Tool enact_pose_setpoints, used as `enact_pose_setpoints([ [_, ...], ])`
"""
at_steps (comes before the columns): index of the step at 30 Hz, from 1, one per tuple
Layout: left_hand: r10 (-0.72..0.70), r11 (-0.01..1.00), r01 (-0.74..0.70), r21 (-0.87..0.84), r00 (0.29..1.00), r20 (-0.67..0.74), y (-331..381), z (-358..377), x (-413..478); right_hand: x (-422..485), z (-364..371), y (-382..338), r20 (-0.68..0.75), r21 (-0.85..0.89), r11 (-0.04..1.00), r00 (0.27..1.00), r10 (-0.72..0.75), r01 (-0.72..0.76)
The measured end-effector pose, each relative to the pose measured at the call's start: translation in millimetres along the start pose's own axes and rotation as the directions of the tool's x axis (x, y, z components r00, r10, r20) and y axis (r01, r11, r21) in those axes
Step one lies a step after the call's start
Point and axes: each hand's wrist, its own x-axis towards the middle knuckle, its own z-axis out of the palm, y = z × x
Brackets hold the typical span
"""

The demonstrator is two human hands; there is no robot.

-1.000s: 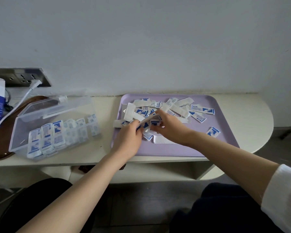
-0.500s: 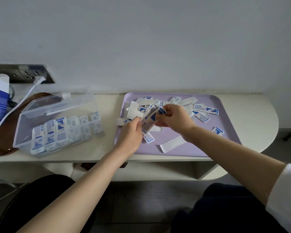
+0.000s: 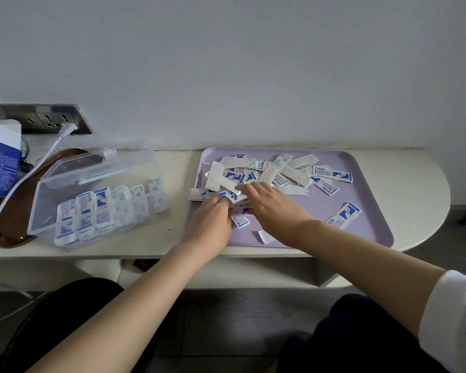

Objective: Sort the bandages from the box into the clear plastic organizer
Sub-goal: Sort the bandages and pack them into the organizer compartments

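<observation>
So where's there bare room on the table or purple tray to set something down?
Free: the front right of the purple tray, around the lone bandage; the table strip between the clear organizer and tray; the table's rounded right end. Crowded: the tray's back left, where the bandage pile, left hand and right hand sit.

free: tray (image 3: 371,195) right side mostly bare | obstacle: bandages (image 3: 267,173) heaped rear-left | organizer (image 3: 97,170) open, left of tray

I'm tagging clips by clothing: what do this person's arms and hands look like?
The left grip and right grip are bare hands: no gloves, rings or watch show. Both forearms are bare too. A white fabric sleeve covers the right arm from about the elbow up; no sleeve shows on the left arm within the frame.
</observation>
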Motion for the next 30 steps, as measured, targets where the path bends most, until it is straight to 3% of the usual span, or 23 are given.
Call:
enact_pose_setpoints([
  [3,0.07,0.956,-0.083,0.282,0.996,0.056,-3.5,4.6,-5.8,-3.4,8.8,-4.4,0.107,-0.093,0.994,0.993,-0.054,0.064],
  [8,0.055,0.923,-0.117,0.366,0.983,0.174,0.4,6.6,-15.8,-6.7,17.2,-12.6,0.216,0.09,0.996,0.976,-0.003,-0.017],
  [13,0.054,0.953,-0.088,0.288,0.991,0.127,1.9,5.7,-13.1,-3.4,7.7,-18.5,0.18,0.085,0.996,0.983,0.022,-0.038],
  [18,0.068,0.98,-0.085,0.182,0.993,0.097,1.0,9.7,-10.6,-4.9,1.4,-18.3,0.236,-0.075,0.994,0.97,-0.061,0.08],
  [24,0.038,0.989,-0.032,0.143,0.998,-0.042,4.4,1.8,3.4,-3.3,-16.9,0.4,0.196,-0.069,0.988,0.969,0.15,-0.139],
  [30,0.061,0.967,-0.09,0.237,0.99,0.126,0.1,-0.1,18.5,-9.4,-18.0,26.5,0.206,-0.075,0.939,0.916,0.343,-0.335],
])
